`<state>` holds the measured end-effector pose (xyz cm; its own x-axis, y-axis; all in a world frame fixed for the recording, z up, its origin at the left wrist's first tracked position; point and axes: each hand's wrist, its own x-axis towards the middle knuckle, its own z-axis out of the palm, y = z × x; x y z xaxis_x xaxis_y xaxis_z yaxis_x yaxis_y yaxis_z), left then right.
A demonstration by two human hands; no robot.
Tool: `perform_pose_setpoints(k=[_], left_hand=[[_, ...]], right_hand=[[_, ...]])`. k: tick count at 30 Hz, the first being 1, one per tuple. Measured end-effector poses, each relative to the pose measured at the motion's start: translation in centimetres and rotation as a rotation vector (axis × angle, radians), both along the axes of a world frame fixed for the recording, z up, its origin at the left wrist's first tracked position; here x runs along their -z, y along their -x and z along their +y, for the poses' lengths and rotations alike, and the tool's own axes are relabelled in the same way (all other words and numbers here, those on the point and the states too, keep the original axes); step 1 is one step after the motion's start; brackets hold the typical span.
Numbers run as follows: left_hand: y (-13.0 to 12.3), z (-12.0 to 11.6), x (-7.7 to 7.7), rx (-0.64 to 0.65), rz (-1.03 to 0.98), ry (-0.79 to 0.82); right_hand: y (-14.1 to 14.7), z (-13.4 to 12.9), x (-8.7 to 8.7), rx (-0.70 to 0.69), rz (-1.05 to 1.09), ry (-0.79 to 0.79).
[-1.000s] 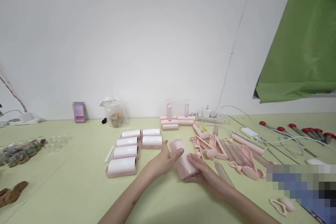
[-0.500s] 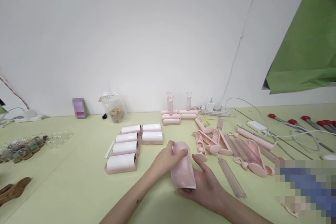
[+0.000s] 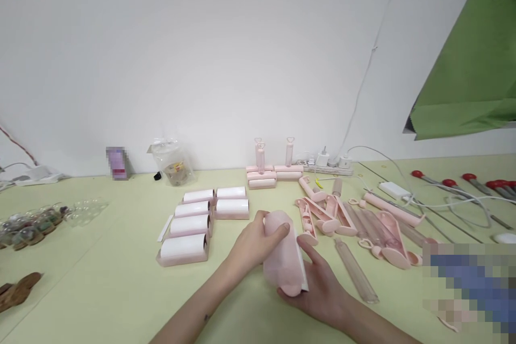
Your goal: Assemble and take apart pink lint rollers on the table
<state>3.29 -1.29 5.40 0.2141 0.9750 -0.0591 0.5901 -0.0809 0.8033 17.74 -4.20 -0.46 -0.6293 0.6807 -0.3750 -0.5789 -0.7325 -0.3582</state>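
Note:
A pink translucent case (image 3: 282, 258) with a white roll edge along its right side is held between my two hands above the table. My left hand (image 3: 262, 242) grips its upper left part, the thumb lying across the front. My right hand (image 3: 320, 282) cups its lower right side, with the palm and some fingers partly hidden behind it. To the left lie several white rolls in pink cases (image 3: 183, 247). Pink plastic parts (image 3: 318, 215) and clear pink tubes (image 3: 357, 271) are spread to the right.
Pink rollers (image 3: 262, 176) stand and lie by the wall, beside a power strip (image 3: 330, 170). Cables and red-tipped rods (image 3: 449, 184) are at the right. A plastic bag (image 3: 173, 164) and clear round items (image 3: 36, 226) are toward the left.
The pink case has turned in my hands, so its rounded end now shows at the bottom and the white edge faces right. The view has shifted slightly.

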Motion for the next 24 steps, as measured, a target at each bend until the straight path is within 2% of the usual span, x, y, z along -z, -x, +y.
perform_pose_setpoints(k=[8,14,19,22,24], left_hand=[[0.2,0.4,-0.2,0.007,-0.095,0.158],[0.7,0.5,0.0,0.061,-0.141,0.243],[1.2,1.4,-0.9,0.021,-0.239,0.175],[2.1,1.9,-1.3,-0.03,-0.447,0.054],[2.9,1.8,-0.8,-0.082,-0.571,-0.061]], right_hand=[[-0.1,0.0,0.7,-0.008,0.053,0.008],[-0.1,0.1,0.2,-0.09,0.183,-0.01],[-0.2,0.2,0.7,-0.013,0.131,0.063],[-0.5,0.4,1.0,0.003,0.185,0.101],[-1.0,0.7,1.1,0.037,0.2,0.041]])
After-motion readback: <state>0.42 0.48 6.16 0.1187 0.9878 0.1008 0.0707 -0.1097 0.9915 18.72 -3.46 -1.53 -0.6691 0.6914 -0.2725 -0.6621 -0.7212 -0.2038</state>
